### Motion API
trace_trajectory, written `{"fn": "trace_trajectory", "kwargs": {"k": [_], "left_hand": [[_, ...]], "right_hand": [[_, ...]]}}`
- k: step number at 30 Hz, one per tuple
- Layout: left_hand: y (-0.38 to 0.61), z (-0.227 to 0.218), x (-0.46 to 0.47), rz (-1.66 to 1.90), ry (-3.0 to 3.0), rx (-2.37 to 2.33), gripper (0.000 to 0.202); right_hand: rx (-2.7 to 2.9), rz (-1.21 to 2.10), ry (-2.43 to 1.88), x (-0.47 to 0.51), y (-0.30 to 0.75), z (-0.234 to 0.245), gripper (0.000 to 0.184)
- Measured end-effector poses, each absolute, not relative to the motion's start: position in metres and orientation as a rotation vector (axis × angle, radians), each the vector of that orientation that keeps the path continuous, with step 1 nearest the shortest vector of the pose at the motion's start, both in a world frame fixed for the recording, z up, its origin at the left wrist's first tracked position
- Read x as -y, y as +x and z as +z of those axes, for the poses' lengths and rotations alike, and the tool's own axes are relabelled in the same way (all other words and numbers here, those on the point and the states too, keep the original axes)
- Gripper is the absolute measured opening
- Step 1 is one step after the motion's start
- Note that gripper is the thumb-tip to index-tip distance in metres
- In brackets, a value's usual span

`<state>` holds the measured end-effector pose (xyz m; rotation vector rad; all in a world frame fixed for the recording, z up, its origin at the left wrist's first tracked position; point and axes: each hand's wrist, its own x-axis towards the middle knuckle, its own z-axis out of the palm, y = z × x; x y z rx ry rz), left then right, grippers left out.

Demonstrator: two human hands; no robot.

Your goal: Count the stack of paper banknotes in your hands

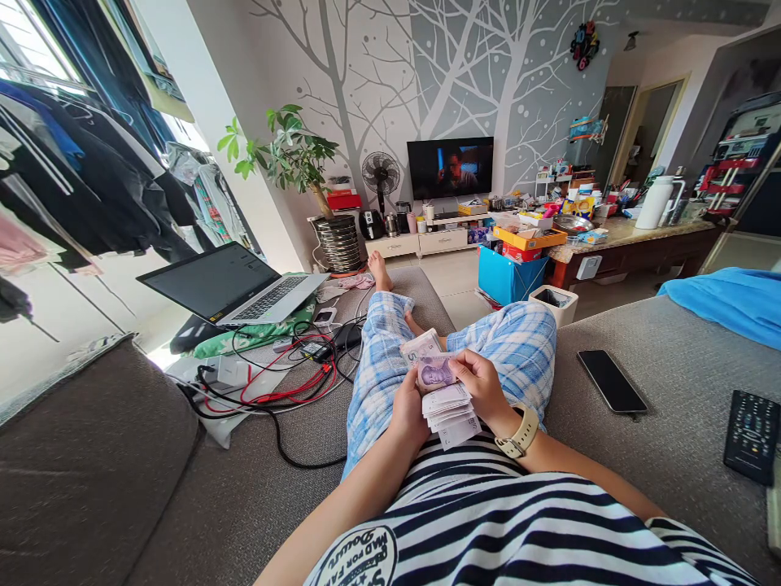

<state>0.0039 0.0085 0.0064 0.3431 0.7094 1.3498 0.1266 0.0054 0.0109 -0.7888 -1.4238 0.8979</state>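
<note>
Between my two hands is a bundle of purple-and-white banknotes (436, 372), some showing a 5 and a printed portrait. My left hand (407, 407) grips the bundle from the left, its thumb lying on the notes. Several notes hang folded down in a fan toward my striped shirt. The fingers of my right hand (481, 382) pinch the upper right edge of the portrait note. A pale watch (518, 431) is strapped on my right wrist. Beneath the notes are my legs in blue plaid trousers (384, 358).
On the sofa (579, 480), a phone (611, 381) and a remote control (752, 435) lie to the right. An open laptop (244, 289) sits at the left, with tangled cables (311, 370) beside it. A cluttered table (634, 244), a blue box (511, 274) and a television (450, 167) stand farther off.
</note>
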Motion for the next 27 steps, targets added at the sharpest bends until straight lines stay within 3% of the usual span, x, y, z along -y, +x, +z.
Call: {"fn": "trace_trajectory", "kwargs": {"k": [27], "left_hand": [[0.0032, 0.0049, -0.0086, 1.320, 0.382, -0.723, 0.021]], "right_hand": [[1.438, 0.933, -0.770, -0.0010, 0.1265, 0.0164, 0.026]]}}
